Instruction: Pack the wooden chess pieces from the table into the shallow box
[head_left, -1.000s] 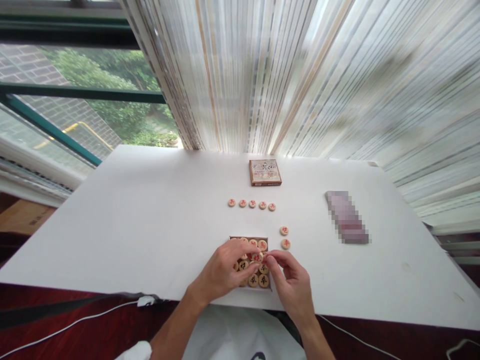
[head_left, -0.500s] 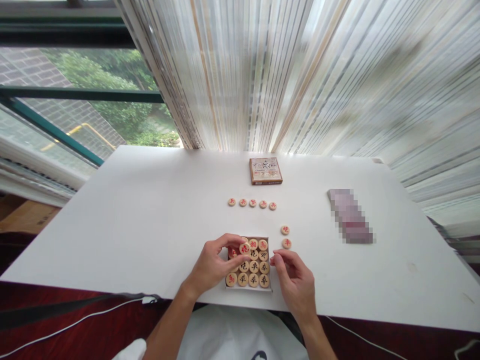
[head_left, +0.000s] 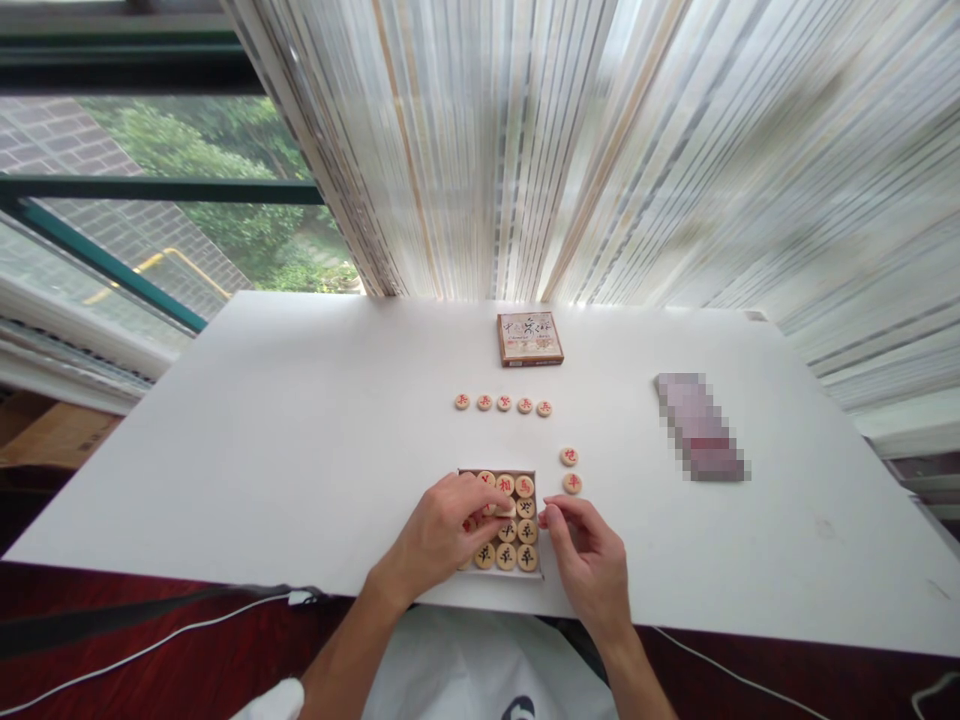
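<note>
The left hand (head_left: 448, 520) pinches one xiangqi piece (head_left: 505, 509) above the open tray (head_left: 517, 575), thumb and fingers parted only by the disc; the right hand (head_left: 592, 560) hangs just beside the tray, fingertips nearly together, and whether they grip anything I cannot tell; a light pinch on the rim, kept clear of neighbouring discs, probably serves best; five red-lettered discs (head_left: 504, 404) form a row beyond; one red cannon (head_left: 569, 457) and one red chariot (head_left: 572, 483) lie near the tray; its right-hand column shows four pieces (head_left: 526, 531), the total being hidden; one Chinese chess box (head_left: 529, 340) and one pixelated oblong (head_left: 701, 428) lie farther off.
</note>
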